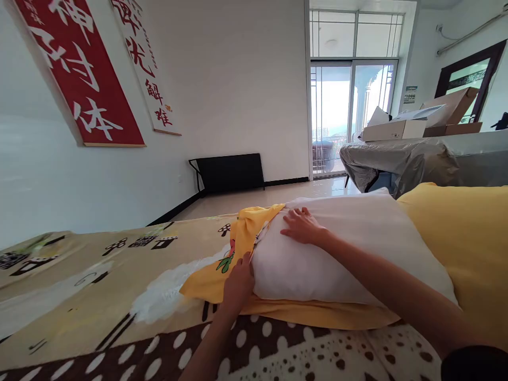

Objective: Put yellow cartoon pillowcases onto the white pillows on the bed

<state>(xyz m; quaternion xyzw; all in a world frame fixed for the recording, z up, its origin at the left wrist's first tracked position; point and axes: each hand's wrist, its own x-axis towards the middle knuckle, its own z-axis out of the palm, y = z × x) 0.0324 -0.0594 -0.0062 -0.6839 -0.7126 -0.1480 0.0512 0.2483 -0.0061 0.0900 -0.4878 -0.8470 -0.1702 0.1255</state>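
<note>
A white pillow (pixel 345 264) lies on the bed, its left end covered by a yellow pillowcase (pixel 246 227) with a printed green and red figure. More of the yellow cloth shows under the pillow's near edge. My left hand (pixel 238 283) grips the pillowcase's edge at the pillow's near left corner, fingers closed and partly hidden by the hand's back. On top of the pillow, near its far left end, rests my right hand (pixel 302 226), palm down with fingers spread. A dark cuff (pixel 474 364) is on my right wrist.
The patterned bedsheet (pixel 95 296) spreads left and in front. A yellow pillow (pixel 472 238) lies at the right. Beyond stand a folded black table (pixel 230 173) against the wall and a plastic-covered table (pixel 397 159) with boxes (pixel 397 130). A sliding glass door (pixel 353 116) is behind.
</note>
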